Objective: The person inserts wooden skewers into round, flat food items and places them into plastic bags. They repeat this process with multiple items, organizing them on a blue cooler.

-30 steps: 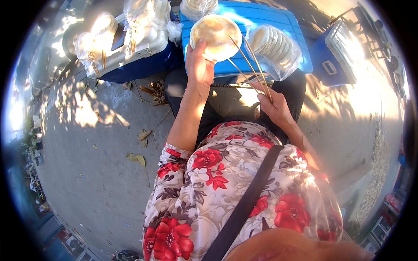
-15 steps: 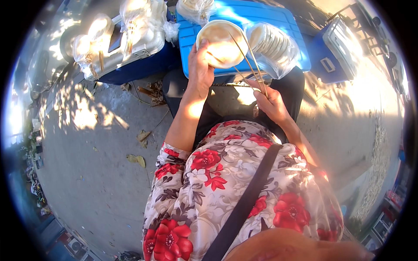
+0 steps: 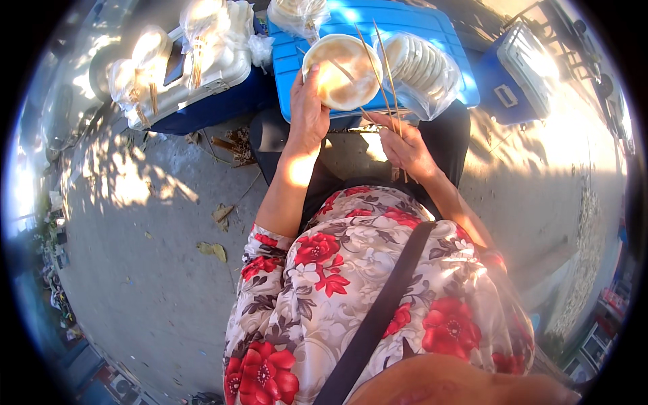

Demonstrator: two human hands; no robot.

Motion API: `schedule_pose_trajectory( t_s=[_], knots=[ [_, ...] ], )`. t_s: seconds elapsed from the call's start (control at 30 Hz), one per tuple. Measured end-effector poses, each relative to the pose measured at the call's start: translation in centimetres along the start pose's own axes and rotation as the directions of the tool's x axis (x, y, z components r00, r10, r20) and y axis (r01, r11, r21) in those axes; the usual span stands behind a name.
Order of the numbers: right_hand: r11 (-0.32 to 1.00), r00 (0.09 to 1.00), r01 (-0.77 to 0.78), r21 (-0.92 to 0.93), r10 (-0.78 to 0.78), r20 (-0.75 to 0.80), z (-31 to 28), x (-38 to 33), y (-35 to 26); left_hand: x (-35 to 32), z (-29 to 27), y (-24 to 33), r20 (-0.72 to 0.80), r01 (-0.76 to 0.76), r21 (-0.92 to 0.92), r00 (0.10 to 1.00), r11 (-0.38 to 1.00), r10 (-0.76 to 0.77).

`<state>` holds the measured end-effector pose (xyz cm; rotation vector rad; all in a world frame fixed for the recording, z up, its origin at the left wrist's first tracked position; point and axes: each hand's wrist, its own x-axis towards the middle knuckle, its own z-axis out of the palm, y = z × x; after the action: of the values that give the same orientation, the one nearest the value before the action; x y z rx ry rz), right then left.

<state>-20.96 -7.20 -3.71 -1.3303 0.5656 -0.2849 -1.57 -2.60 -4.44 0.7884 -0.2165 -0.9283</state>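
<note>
Near lid [image 3: 405, 23] | left hand [image 3: 310, 111] pinches disc [image 3: 341, 92] (probably) | right hand [image 3: 405, 146] clasps sticks [image 3: 387, 101]

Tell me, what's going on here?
A person's left hand holds a round pale disc, while the right hand grips a few thin brown sticks. One stick seems to meet the disc's lower edge; whether it has gone in, I can't tell. Beyond, a clear bag of similar discs sits on a blue lid.

From bin [image 3: 401, 21]: cooler [image 3: 206, 106] at 9 o'clock, box [image 3: 503, 77] at 3; bagged stack [image 3: 423, 71] on top at 4, disc [image 3: 347, 82] at 8.
</note>
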Motion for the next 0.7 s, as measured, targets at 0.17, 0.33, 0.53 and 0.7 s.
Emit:
schedule_pose_trajectory(
  t_s=[0.17,0.33,0.53,0.7],
  knots=[
    [0.995,0.998,0.055,-0.087,-0.056,-0.01,0.1,0.4,-0.3,0.4,-0.3,-0.3,0.014,0.018,-0.015,1.0,1.0,-0.017],
    [0.976,0.977,0.067,-0.208,-0.107,-0.182,-0.4,-0.7,0.4,2.2,-2.8,0.9,0.09,0.034,-0.015,0.995,0.999,-0.032],
    [0.927,0.981,-0.172,-0.334,0.13,-0.143,-1.6,-4.3,-1.1,3.5,-5.3,2.8,-0.048,-0.046,0.073,0.998,0.996,0.05],
    [0.914,0.993,-0.062,-0.402,0.014,-0.121,-1.0,-5.4,-1.9,3.2,-5.1,3.4,-0.007,-0.06,0.064,0.998,0.996,0.06]
  ],
)
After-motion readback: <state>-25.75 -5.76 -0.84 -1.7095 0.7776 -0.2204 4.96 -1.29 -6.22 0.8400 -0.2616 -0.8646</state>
